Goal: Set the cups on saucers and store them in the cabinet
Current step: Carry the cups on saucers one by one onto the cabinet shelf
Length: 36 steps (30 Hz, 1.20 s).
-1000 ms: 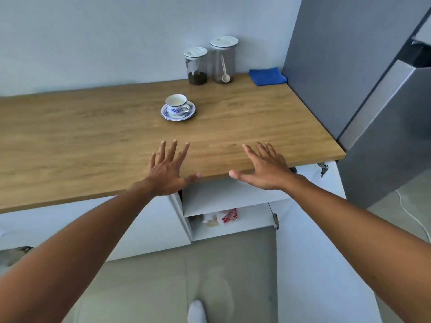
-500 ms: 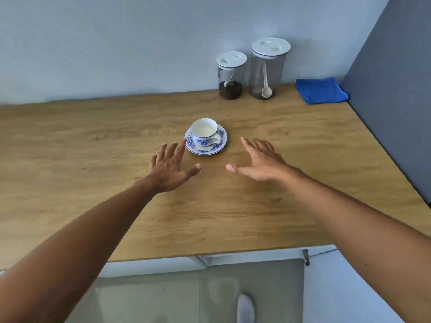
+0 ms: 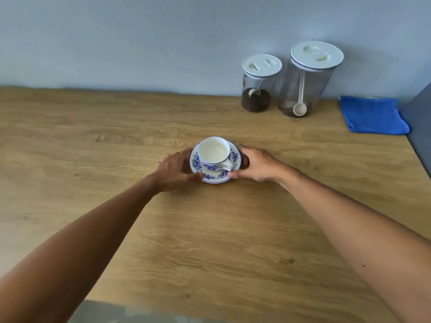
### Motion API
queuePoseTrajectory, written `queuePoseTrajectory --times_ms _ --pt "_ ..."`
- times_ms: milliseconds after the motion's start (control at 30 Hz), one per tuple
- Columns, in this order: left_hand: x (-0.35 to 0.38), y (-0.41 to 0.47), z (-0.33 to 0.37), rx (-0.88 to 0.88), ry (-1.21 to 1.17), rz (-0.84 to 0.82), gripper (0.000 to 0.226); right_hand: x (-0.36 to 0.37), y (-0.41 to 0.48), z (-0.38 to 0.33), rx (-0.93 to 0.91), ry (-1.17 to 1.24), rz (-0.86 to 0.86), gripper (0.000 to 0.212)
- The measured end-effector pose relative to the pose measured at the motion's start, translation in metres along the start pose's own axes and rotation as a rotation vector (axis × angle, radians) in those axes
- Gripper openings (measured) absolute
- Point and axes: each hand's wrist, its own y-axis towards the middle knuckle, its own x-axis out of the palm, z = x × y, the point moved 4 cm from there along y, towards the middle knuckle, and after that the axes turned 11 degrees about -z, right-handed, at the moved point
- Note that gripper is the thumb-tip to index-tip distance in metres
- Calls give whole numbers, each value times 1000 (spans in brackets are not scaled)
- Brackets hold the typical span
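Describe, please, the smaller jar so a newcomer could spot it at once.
On the wooden counter, look along the back wall towards the blue cloth. Two white-lidded clear jars stand there; the smaller jar is the left one, shorter than the taller jar, holding dark grounds.

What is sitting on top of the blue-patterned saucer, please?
A white teacup stands upright on the saucer, apparently empty. The saucer's centre is hidden beneath it; the left hand and right hand grip its rim.

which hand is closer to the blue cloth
Right. The right hand holds the saucer's right edge, on the side facing the blue cloth at the counter's back right. The left hand holds the saucer's left edge, farther away.
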Motion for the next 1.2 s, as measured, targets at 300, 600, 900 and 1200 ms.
queuePoseTrajectory --times_ms 300,600,900,1200 --pt "1 0 19 110 -265 -91 84 1 9 9 -92 296 -18 97" --pt "4 -17 46 234 -424 -151 76 11 -29 12 -152 659 3 92" --pt "16 -74 73 383 -399 -278 72 42 -111 -13 -172 734 57 86" --pt "54 -153 84 487 -367 -401 71 103 -211 -34 -75 763 179 88"
